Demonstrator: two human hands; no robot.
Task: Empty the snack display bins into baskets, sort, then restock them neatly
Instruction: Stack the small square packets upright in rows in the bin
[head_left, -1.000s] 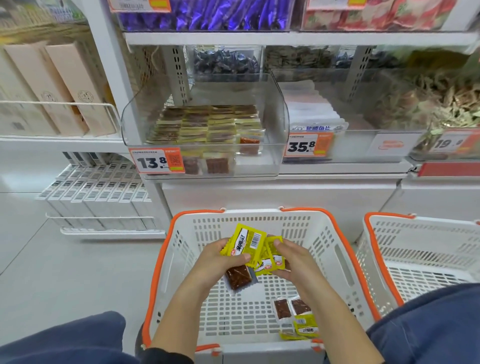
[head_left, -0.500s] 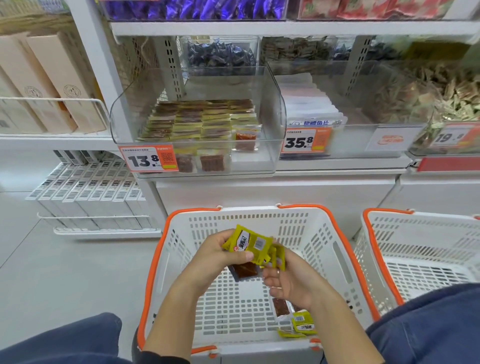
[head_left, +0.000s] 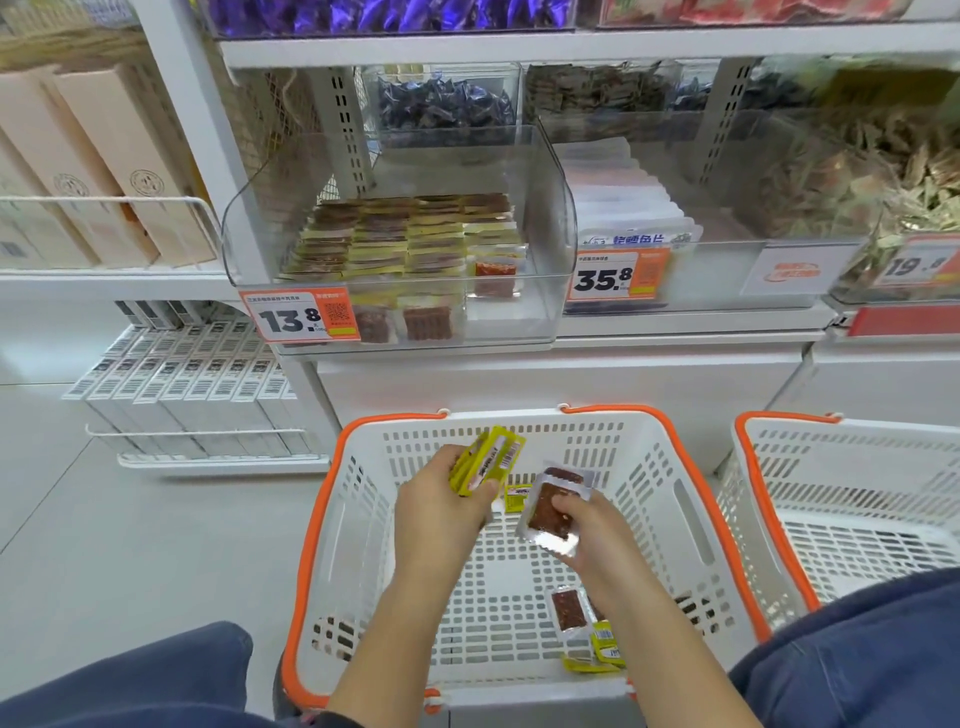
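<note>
Over a white basket with an orange rim (head_left: 332, 467), my left hand (head_left: 439, 512) grips a small stack of yellow snack packets (head_left: 488, 460). My right hand (head_left: 592, 530) pinches one packet with a clear window showing brown jerky (head_left: 553, 506). A small yellow packet (head_left: 518, 496) shows between my hands. Two more packets (head_left: 584, 631) lie on the basket floor near the front right. Above, a clear display bin (head_left: 550, 218) with a 13.8 price tag (head_left: 298, 317) holds neat rows of the same packets (head_left: 400, 239).
A second white basket with an orange rim (head_left: 748, 467) stands to the right. Neighbouring bins hold white pouches (head_left: 623, 218) and loose wrapped snacks (head_left: 883, 176). Boxes (head_left: 104, 156) fill the left shelving. My knees (head_left: 130, 675) frame the basket.
My hands have separated. The left hand has lifted the yellow stack up and left, while the right hand has drawn one jerky packet off to the right.
</note>
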